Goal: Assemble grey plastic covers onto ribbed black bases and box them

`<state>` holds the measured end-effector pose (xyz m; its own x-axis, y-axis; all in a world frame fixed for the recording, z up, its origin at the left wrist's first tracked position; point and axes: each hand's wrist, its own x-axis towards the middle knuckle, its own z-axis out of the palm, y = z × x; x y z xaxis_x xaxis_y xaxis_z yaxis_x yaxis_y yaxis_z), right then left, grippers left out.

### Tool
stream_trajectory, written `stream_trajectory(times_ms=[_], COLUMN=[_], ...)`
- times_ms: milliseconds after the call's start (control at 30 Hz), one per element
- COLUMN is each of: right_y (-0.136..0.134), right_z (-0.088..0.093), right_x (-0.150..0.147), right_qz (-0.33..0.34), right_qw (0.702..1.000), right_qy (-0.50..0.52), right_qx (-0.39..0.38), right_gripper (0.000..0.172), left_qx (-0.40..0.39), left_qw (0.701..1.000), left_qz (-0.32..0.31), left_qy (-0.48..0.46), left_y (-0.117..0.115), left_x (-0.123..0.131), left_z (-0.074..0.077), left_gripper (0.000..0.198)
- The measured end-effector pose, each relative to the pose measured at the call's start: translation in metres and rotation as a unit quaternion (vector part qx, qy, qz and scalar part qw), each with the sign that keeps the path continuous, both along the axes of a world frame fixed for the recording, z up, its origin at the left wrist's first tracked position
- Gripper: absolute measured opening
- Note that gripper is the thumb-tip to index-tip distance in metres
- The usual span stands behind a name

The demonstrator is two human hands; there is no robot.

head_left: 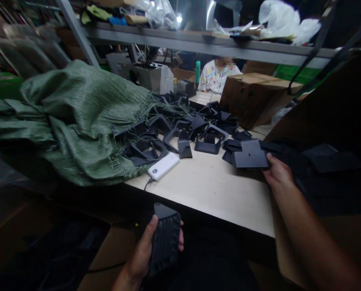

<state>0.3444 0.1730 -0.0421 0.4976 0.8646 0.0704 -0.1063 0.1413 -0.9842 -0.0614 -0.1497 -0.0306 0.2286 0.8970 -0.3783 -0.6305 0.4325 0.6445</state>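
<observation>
My left hand (pixel 144 246) is closed around a ribbed black plastic part (pixel 165 238), held low in front of the table's edge. Over the right side of the table, my right hand (pixel 279 171) grips the edge of a flat dark plastic piece (pixel 250 155) with a raised tab. Dark flat pieces lie just behind and beside that one. Several black frame-shaped plastic parts (pixel 211 139) are heaped across the back of the table, many with an open middle. My right fingertips are partly hidden behind the piece.
A white power bank (pixel 164 165) with a cable lies near the table's (pixel 210 194) front edge. Left is a green woven sack (pixel 86 117). A cardboard box (pixel 253 95) stands behind, below a cluttered shelf (pixel 198 42). A person (pixel 218 74) sits beyond. Dark parts fill a box at lower left.
</observation>
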Motion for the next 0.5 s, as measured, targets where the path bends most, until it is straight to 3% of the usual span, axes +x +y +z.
stream_trajectory(times_ms=[233,500], right_y=[0.002,-0.021], right_z=[-0.015,0.003], right_x=[0.010,0.006], right_qz=[-0.090,-0.029], right_qw=[0.974,0.903], right_qy=[-0.193,-0.419], right_qx=[-0.072,-0.093], right_gripper=[0.041,0.047], left_qx=[-0.008,-0.009], left_qw=[0.999,0.998], left_qz=[0.046,0.053], left_qy=[-0.026,-0.033], left_y=[0.018,0.044], left_x=[0.000,-0.010], left_z=[0.004,0.012], left_gripper=[0.073,0.071])
